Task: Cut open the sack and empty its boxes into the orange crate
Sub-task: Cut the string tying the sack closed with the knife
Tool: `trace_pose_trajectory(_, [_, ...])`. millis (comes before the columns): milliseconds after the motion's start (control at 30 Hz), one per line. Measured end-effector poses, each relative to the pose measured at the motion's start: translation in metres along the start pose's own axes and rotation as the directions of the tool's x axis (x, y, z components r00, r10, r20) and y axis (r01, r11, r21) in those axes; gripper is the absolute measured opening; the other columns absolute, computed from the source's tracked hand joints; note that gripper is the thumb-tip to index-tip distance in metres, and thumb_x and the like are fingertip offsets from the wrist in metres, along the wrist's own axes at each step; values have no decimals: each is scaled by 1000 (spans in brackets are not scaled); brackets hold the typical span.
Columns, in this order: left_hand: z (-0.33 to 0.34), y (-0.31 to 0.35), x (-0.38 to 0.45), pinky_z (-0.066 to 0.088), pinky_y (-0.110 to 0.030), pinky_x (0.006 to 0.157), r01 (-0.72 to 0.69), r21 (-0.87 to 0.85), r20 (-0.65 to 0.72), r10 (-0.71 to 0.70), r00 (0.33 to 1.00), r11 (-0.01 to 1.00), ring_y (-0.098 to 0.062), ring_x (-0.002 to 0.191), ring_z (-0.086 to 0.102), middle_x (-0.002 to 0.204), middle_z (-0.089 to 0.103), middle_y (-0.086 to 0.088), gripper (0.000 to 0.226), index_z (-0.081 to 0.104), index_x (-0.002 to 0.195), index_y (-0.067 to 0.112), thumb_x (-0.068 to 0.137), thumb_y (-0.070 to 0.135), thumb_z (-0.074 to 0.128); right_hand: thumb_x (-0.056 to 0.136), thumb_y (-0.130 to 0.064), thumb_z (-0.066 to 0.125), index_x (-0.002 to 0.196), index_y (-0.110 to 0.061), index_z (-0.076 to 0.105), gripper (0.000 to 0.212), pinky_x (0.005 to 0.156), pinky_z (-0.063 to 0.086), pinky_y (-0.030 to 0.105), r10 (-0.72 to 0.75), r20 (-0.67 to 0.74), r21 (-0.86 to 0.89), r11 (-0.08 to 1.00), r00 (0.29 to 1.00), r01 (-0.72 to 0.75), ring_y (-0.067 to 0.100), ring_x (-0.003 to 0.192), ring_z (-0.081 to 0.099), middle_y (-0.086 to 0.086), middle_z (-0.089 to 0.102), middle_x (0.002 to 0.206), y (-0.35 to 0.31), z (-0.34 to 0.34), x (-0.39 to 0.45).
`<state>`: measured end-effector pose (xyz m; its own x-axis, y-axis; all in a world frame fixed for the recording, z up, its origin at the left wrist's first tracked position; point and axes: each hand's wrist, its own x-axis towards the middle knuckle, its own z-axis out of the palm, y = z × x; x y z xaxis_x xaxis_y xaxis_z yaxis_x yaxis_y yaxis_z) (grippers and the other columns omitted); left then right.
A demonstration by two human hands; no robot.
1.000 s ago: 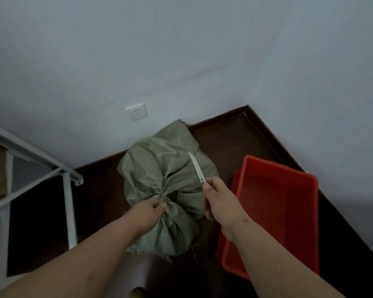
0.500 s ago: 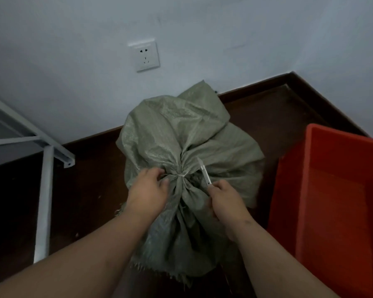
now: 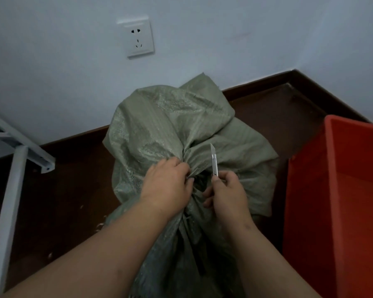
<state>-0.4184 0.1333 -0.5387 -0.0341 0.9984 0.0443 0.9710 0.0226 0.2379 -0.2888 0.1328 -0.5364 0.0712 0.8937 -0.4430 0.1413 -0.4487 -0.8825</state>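
A grey-green woven sack (image 3: 164, 125) lies on the dark floor against the wall, gathered at a neck in its middle. My left hand (image 3: 167, 186) grips that gathered neck from the left. My right hand (image 3: 228, 193) is closed around a slim utility knife (image 3: 214, 161), its blade pointing up and away just right of the neck. The blade tip stands clear of the fabric. An orange crate (image 3: 340, 190) sits at the right, its visible inside bare. The sack's contents are hidden.
A white metal rack frame (image 3: 19, 160) stands at the left. A wall socket (image 3: 138, 38) is on the pale wall above the sack. Dark floor (image 3: 69, 190) shows left of the sack and between sack and crate; the room corner lies behind at the right.
My view has come closer and lower over the sack. My left hand has closed tighter on the neck, and my right hand has brought the knife in beside it.
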Motion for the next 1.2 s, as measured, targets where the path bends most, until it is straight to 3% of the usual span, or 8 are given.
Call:
trace_pose_trajectory(200, [1,5,15,46,-36,81,90,-9,55,-89,995,996,-24,102,56,104,58,-1,20,64,99,20,89,35,55,99,-17,44,99,-14,57,13,55,43,30,-32,-18,51,998,999,33,16,51,54,6,61,65,-3,5,8])
trace_pose_trajectory(500, [-17,-20,11,43,-28,69,415,-269,216,-366,905,869,-25,83,63,81,66,-7,19,63,77,16,88,31,64,98,-15,44,101,-13,55,12,38,41,14,-35,74,37,999,997,32,19,58,56,11,61,74,-6,7,-5])
trace_pose_trajectory(567, [-17,-25,11,46,-29,69,484,-389,262,-409,874,784,-26,77,61,72,64,-7,22,61,68,15,86,26,67,97,-15,44,93,-17,54,10,40,44,15,-82,113,-11,996,990,84,20,60,61,9,62,77,-9,12,-7])
trace_pose_trajectory(667, [-16,-28,8,55,-41,82,542,-679,345,-437,831,496,-29,76,64,75,67,-17,23,59,66,10,87,15,66,92,-28,45,78,-29,46,14,66,56,34,-160,122,-184,966,980,181,24,71,71,2,65,82,-3,19,-7])
trace_pose_trajectory(767, [-18,-22,6,54,-31,68,542,-811,431,-404,807,220,-20,66,59,71,62,-12,26,53,67,9,93,6,57,86,-40,42,85,-32,46,9,81,54,45,-195,108,-279,935,975,218,27,82,70,0,68,89,-2,20,-9])
trace_pose_trajectory(867, [-22,-19,5,55,-19,58,527,-848,473,-378,796,50,-12,65,59,72,62,-8,26,52,69,10,94,6,54,92,-39,43,93,-28,47,12,83,54,45,-242,77,-321,912,967,254,25,85,71,-1,68,94,-7,19,-11])
trace_pose_trajectory(1000, [-28,-23,10,52,-24,70,518,-851,513,-340,788,-85,-11,73,61,77,67,-4,26,52,69,12,95,6,52,96,-38,43,91,-20,48,19,78,52,39,-340,123,-420,834,932,359,21,82,68,0,67,86,-18,18,-16])
trace_pose_trajectory(1200, [-33,-26,12,57,-20,58,513,-848,529,-262,807,-132,-8,67,68,68,73,1,29,49,66,11,94,1,51,90,-25,49,73,-14,46,19,67,31,27,-420,166,-603,673,892,429,19,74,46,-1,49,90,-18,17,-16])
